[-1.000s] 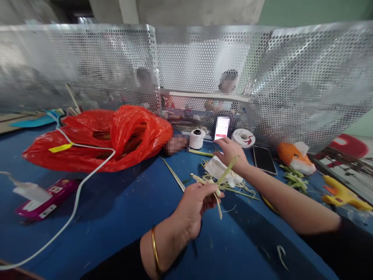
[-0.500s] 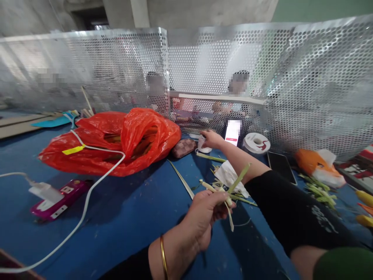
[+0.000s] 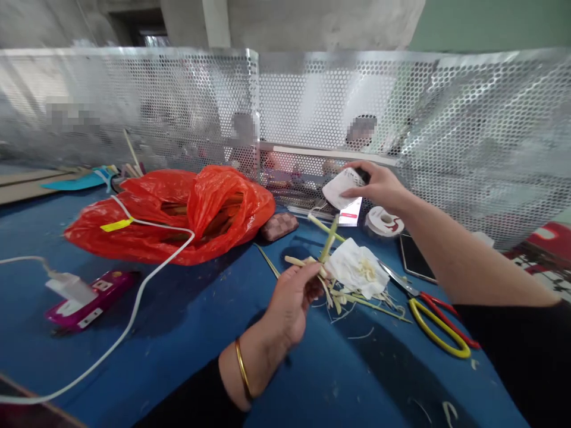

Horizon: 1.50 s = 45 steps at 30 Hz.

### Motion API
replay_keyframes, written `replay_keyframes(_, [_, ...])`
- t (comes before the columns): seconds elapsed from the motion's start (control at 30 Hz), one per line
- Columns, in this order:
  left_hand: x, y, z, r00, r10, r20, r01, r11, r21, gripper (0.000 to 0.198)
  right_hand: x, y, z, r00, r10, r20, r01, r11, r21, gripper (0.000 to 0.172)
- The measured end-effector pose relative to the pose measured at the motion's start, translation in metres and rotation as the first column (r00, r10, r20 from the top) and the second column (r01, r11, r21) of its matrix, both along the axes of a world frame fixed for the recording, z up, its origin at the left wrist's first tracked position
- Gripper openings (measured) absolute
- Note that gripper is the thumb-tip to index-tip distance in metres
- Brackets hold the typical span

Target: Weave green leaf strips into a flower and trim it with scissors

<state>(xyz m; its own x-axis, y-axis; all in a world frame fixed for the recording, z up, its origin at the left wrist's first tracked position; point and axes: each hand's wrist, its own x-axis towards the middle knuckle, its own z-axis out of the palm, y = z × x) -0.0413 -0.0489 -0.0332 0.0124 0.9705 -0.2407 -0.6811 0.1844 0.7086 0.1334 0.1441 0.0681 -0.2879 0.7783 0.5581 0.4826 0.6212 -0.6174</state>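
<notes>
My left hand [image 3: 289, 303] is closed in a pinch on folded, pale green plant strips [image 3: 329, 241], which stick out upward and sideways from the fingers. My right hand [image 3: 377, 185] grips a white thread spool [image 3: 343, 188] with a dark end, held above the table before the mesh. A thin thread trails from its lower left. Beside the left hand lie a crumpled white tissue [image 3: 357, 267] and loose plant scraps [image 3: 352, 297]. Scissors [image 3: 439, 324] with one red and one yellow handle rest to the right of the scraps.
A red plastic bag [image 3: 214, 208] with brown contents sits left, near a checked pouch [image 3: 279, 227]. A white cable [image 3: 147, 279] crosses by a purple power strip [image 3: 93, 300]. A lit phone [image 3: 350, 214], ribbon reel [image 3: 384, 222] and dark phone [image 3: 417, 257] stand or lie near the perforated metal screen [image 3: 330, 101].
My right hand has lifted the white spool off the table, up and to the right. My left hand has shifted slightly left with the strips. The scissors have come into sight.
</notes>
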Motion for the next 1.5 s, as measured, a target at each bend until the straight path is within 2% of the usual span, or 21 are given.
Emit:
replay_keyframes(0.17, [-0.018, 0.016, 0.004, 0.986, 0.159, 0.051, -0.162, 0.986, 0.043, 0.014, 0.008, -0.044, 0.014, 0.965, 0.13, -0.229, -0.144, 0.989, -0.044, 0.056])
replay_keyframes(0.33, [-0.03, 0.023, 0.008, 0.965, 0.244, 0.096, -0.251, 0.965, 0.07, 0.009, 0.007, -0.072, 0.021, 0.927, 0.192, -0.322, -0.217, 0.975, -0.044, 0.058])
replay_keyframes(0.43, [-0.031, 0.023, 0.01, 0.974, 0.206, 0.099, -0.218, 0.968, 0.128, 0.012, 0.003, -0.083, 0.019, 0.923, 0.204, -0.328, -0.238, 0.969, -0.066, 0.056])
replay_keyframes(0.53, [-0.031, 0.022, 0.011, 0.989, 0.119, 0.093, -0.135, 0.972, 0.19, 0.015, -0.002, -0.092, 0.012, 0.916, 0.243, -0.319, -0.281, 0.956, -0.08, 0.057])
replay_keyframes(0.67, [-0.032, 0.022, 0.01, 0.997, -0.034, 0.075, 0.021, 0.986, 0.167, 0.011, -0.007, -0.099, 0.001, 0.917, 0.283, -0.28, -0.321, 0.942, -0.099, 0.059])
replay_keyframes(0.73, [-0.034, 0.023, 0.009, 0.996, -0.082, 0.029, 0.079, 0.994, 0.079, 0.008, -0.006, -0.098, -0.003, 0.926, 0.267, -0.266, -0.303, 0.947, -0.107, 0.06])
replay_keyframes(0.83, [-0.038, 0.024, 0.012, 0.998, -0.065, -0.019, 0.065, 0.998, -0.013, 0.01, -0.002, -0.089, -0.01, 0.943, 0.243, -0.227, -0.275, 0.954, -0.12, 0.061])
replay_keyframes(1.0, [-0.046, 0.024, 0.023, 0.996, 0.031, 0.081, -0.032, 0.999, 0.013, 0.02, 0.003, -0.065, -0.029, 0.977, 0.208, -0.044, -0.212, 0.968, -0.133, 0.081])
replay_keyframes(1.13, [-0.05, 0.027, 0.024, 0.986, 0.102, 0.132, -0.102, 0.995, -0.008, 0.018, 0.0, -0.055, -0.041, 0.983, 0.17, -0.068, -0.18, 0.967, -0.179, 0.084])
replay_keyframes(1.23, [-0.05, 0.028, 0.021, 0.98, 0.118, 0.158, -0.118, 0.993, -0.01, 0.019, -0.003, -0.053, -0.044, 0.985, 0.168, -0.043, -0.173, 0.974, -0.147, 0.086])
replay_keyframes(1.37, [-0.045, 0.026, 0.02, 0.989, 0.127, 0.077, -0.132, 0.988, 0.075, 0.016, -0.011, -0.05, -0.048, 0.986, 0.144, 0.08, -0.134, 0.983, -0.123, 0.072])
replay_keyframes(1.5, [-0.044, 0.029, 0.019, 0.97, 0.242, 0.024, -0.243, 0.968, 0.062, 0.013, -0.027, -0.039, -0.066, 0.975, 0.162, 0.153, -0.132, 0.974, -0.186, 0.059])
